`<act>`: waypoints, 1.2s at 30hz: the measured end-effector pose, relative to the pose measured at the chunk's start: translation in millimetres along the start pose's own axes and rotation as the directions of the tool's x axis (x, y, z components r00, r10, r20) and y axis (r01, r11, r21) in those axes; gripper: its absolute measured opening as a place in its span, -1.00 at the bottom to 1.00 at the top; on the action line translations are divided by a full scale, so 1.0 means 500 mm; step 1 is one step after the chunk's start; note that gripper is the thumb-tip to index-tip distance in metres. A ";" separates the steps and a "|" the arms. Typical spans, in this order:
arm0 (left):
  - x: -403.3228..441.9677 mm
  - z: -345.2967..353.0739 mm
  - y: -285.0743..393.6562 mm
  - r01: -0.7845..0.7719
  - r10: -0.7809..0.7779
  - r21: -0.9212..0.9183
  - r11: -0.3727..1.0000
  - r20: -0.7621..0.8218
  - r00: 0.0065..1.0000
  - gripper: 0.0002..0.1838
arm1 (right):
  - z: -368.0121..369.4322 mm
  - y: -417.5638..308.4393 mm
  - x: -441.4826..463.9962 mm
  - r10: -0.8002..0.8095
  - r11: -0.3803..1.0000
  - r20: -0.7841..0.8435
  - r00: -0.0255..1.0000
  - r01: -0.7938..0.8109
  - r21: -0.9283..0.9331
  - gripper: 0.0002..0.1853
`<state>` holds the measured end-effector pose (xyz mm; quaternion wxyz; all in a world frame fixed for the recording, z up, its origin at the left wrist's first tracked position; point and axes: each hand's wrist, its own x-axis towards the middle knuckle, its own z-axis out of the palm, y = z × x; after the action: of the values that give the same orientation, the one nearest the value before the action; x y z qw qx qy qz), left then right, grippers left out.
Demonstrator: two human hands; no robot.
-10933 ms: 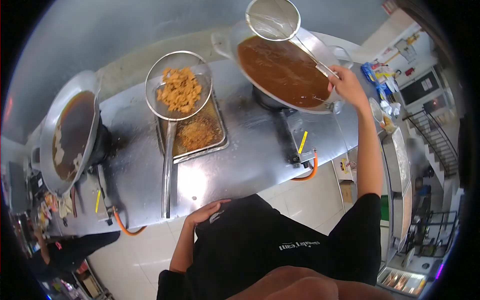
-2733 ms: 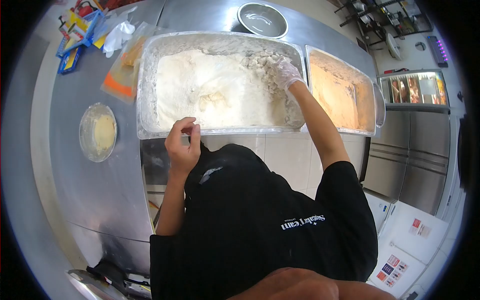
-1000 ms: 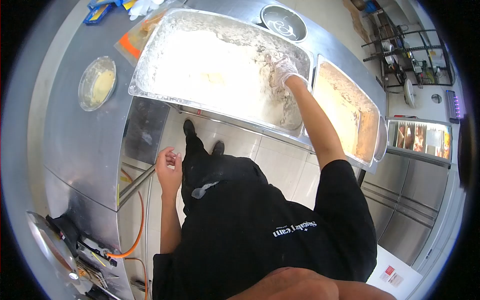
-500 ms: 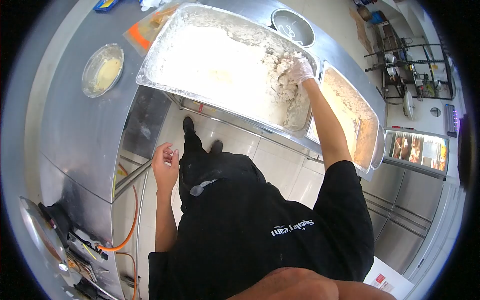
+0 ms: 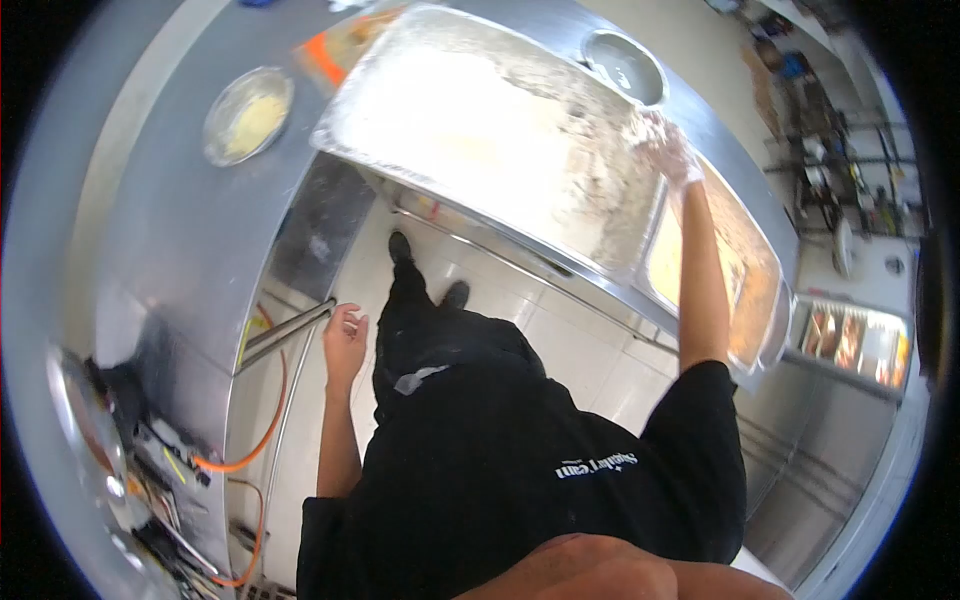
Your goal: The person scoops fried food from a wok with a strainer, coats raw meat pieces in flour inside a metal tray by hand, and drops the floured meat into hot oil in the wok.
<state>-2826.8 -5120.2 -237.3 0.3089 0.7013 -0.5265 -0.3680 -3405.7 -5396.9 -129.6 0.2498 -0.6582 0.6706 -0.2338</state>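
Observation:
My right hand (image 5: pixel 672 158), in a clear plastic glove, is closed around a clump of flour-coated pieces (image 5: pixel 645 128). It is above the right rim of the large metal tray (image 5: pixel 478 205), which holds white flour (image 5: pixel 470 110). Motion blurs the clump, so I cannot tell what is under the coating. Beside that rim stands a smaller metal tray (image 5: pixel 775 300) with yellowish crumbs in it. My bare left hand (image 5: pixel 345 335) hangs low near the table's metal bar, fingers loosely bent and apart, holding nothing.
Behind the large tray sits a round grey pan (image 5: pixel 625 68). A bowl with pale yellow batter (image 5: pixel 248 118) rests on the steel table (image 5: pixel 170 220) at left, near an orange-edged plastic bag (image 5: pixel 325 55). Orange hoses (image 5: pixel 270 430) hang at lower left.
My right hand has lifted out of the flour at the tray's right end with a clump of coated pieces, moving right toward the smaller tray. My left hand still hangs low.

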 end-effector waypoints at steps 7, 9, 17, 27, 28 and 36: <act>-0.073 -0.052 -0.062 0.079 -0.082 -0.020 0.997 -0.141 0.987 -0.76 | -0.027 0.240 0.047 0.033 0.903 0.343 0.939 -0.175 0.392 -0.41; -0.097 -0.066 -0.113 0.099 -0.092 0.025 0.995 -0.204 0.975 -0.80 | -0.018 0.289 0.104 0.090 0.992 0.170 0.981 -0.073 -0.099 -0.32; -0.253 -0.193 -0.263 0.281 -0.296 -0.093 0.955 -0.358 0.886 -0.76 | 0.083 -0.212 0.165 -0.217 0.968 0.330 0.919 0.158 0.196 -0.27; -0.597 -0.309 -0.570 0.522 -0.613 -0.321 0.790 -0.437 0.658 -0.75 | 0.638 -1.347 -0.163 -0.826 0.563 0.432 0.363 0.496 0.661 -0.25; -0.633 -0.301 -0.615 0.562 -0.668 -0.361 0.744 -0.432 0.606 -0.73 | 0.684 -1.442 -0.216 -0.826 0.563 0.464 0.319 0.431 0.705 -0.24; -0.911 -0.207 -0.804 0.638 -0.904 -0.642 0.424 -0.344 0.255 -0.67 | 0.997 -1.973 -0.645 -0.713 0.639 0.702 -0.001 0.413 0.649 -0.27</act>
<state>-2613.8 -4573.1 -424.6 0.3701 0.8723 0.1246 -0.2943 -2326.9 -5090.9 131.0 0.5529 -0.8323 0.0242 0.0316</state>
